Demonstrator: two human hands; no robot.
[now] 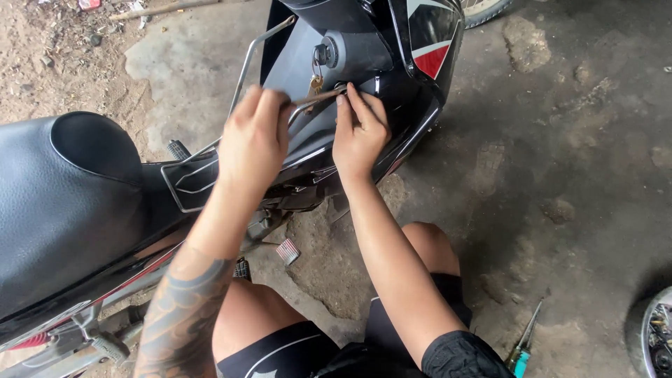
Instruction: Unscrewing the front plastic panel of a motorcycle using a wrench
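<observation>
the black motorcycle fairing [392,98], a stiff, glossy and probably slippery plastic panel, stood just ahead of the knees with the right hand [359,133] flat on it, fingers spread, clasping nothing. the left hand [253,133] was closed round the handle of a thin, rigid screwdriver [318,99], best held there, its tip at the panel beside the right fingertips.

Both hands — screwdriver [316,99] on black panel [308,63]
</observation>
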